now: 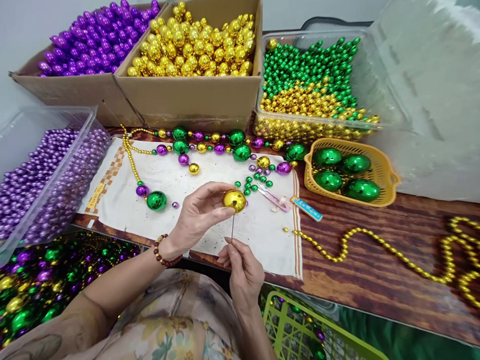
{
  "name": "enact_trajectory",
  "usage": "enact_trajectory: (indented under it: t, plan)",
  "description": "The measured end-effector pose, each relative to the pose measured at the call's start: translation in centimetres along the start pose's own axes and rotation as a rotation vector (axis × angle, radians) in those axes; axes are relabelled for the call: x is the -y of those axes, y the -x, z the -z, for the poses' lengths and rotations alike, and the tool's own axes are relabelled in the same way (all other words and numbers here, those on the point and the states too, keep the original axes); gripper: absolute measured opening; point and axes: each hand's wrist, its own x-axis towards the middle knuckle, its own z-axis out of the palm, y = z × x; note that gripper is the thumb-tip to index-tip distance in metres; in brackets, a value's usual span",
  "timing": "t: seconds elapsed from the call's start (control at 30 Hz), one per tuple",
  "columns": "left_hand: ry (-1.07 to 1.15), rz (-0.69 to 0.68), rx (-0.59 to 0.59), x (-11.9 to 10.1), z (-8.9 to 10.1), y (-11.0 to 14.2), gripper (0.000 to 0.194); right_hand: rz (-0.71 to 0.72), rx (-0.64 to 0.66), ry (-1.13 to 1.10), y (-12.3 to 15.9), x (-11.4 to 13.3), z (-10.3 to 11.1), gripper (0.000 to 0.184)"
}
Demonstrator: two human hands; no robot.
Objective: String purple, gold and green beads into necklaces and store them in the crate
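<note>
My left hand [199, 212] pinches a large gold bead [234, 201] above the white cloth [125, 197]. Below it my right hand [243, 264] is closed on a thin needle-like rod [233, 227], whose upper end meets the underside of the bead. Behind the hands lies a strung garland of green, purple and gold beads [241, 153]. Its small gold strand runs down on the left to a large green bead [156, 200]. Several loose small green beads [247, 185] sit just beyond the gold bead. Pink-handled snips [278, 202] rest to their right.
At the back stand boxes of purple beads [99, 36] and gold beads [197, 42], plus a clear bin [316, 119] of small beads. Purple beads fill a left bin [39, 178]. An orange basket [349, 197] holds large green beads. A gold bead chain [379, 240] trails right.
</note>
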Motion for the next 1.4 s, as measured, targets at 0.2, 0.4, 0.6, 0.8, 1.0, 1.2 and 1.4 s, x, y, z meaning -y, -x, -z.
enact_trajectory:
  t: [0.2, 0.4, 0.6, 0.8, 1.0, 1.2, 1.4]
  plan:
    - [-0.083, -0.081, -0.002, -0.5, -0.1, 0.2, 0.033, 0.023, 0.027, 0.013, 0.2, 0.2, -0.1, 0.018]
    - [-0.146, -0.083, -0.015, -1.2, -0.3, 0.2, 0.03, -0.018, 0.028, 0.037, 0.3, 0.2, -0.3, 0.018]
    - [-0.189, -0.128, -0.022, -1.5, -0.5, 0.4, 0.03, 0.019, 0.01, 0.04, 0.4, 0.0, -0.5, 0.017]
    - [-0.086, 0.008, -0.056, -1.3, -0.2, 0.3, 0.033, 0.067, 0.032, 0.091, 0.4, 0.6, -1.1, 0.019]
    - [-0.026, 0.044, -0.048, -1.5, 0.0, -0.1, 0.031, 0.011, 0.074, 0.088, 0.5, 0.4, -1.3, 0.026]
    - [-0.023, 0.024, -0.049, -1.3, 0.0, -0.1, 0.033, -0.047, 0.043, 0.044, 0.5, 0.5, -1.3, 0.024]
    - [-0.074, -0.003, -0.056, -1.4, -0.1, -0.1, 0.032, -0.022, -0.011, 0.064, 0.6, 0.6, -1.4, 0.021]
